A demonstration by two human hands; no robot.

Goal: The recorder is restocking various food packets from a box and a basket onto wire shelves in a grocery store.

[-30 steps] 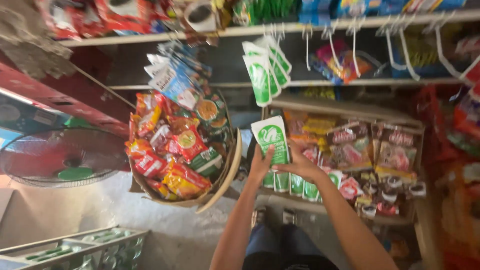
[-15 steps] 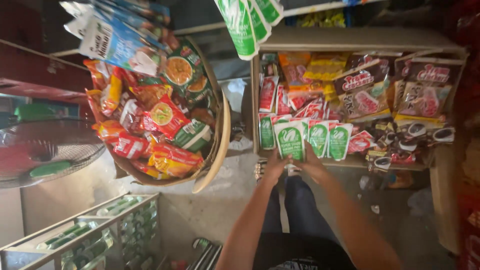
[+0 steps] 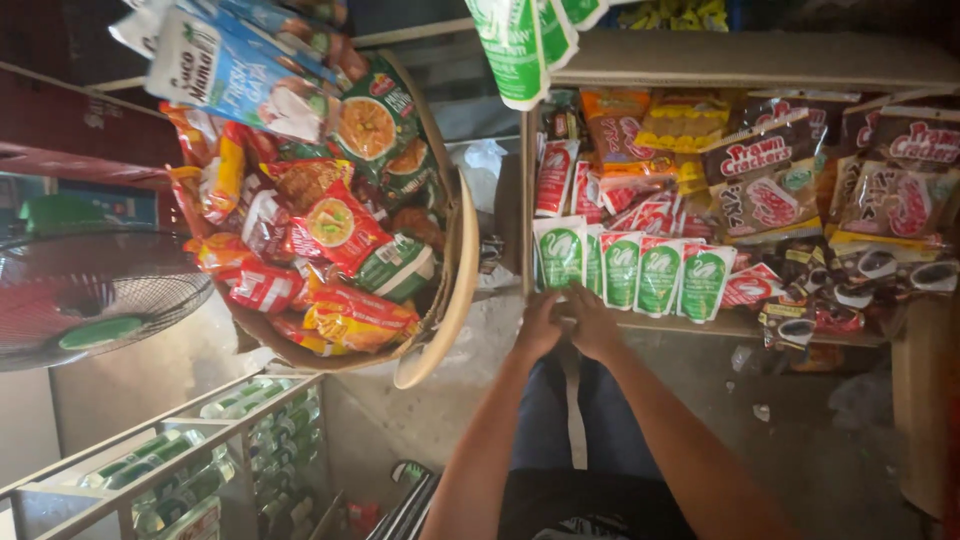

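Observation:
A row of green and white packets [image 3: 622,268] stands upright along the front of a wooden shelf [image 3: 700,325]. My left hand [image 3: 538,328] and my right hand [image 3: 596,322] are side by side at the shelf's front edge. Their curled fingers pinch the lower edge of the leftmost green and white packet [image 3: 560,252]. Behind the row lie red and white sachets [image 3: 556,175], orange snack bags [image 3: 617,130] and dark cracker bags [image 3: 765,180].
A round woven basket [image 3: 452,270] full of red, green and blue snack bags hangs at the left. Green packets [image 3: 515,45] dangle from above. A fan [image 3: 95,300] is at far left, and a crate of green bottles [image 3: 200,470] at lower left. My legs are below.
My hands brought a green and white packet down from chest height into the front row on the shelf. They now sit lower, at the shelf edge, and the view has tilted down.

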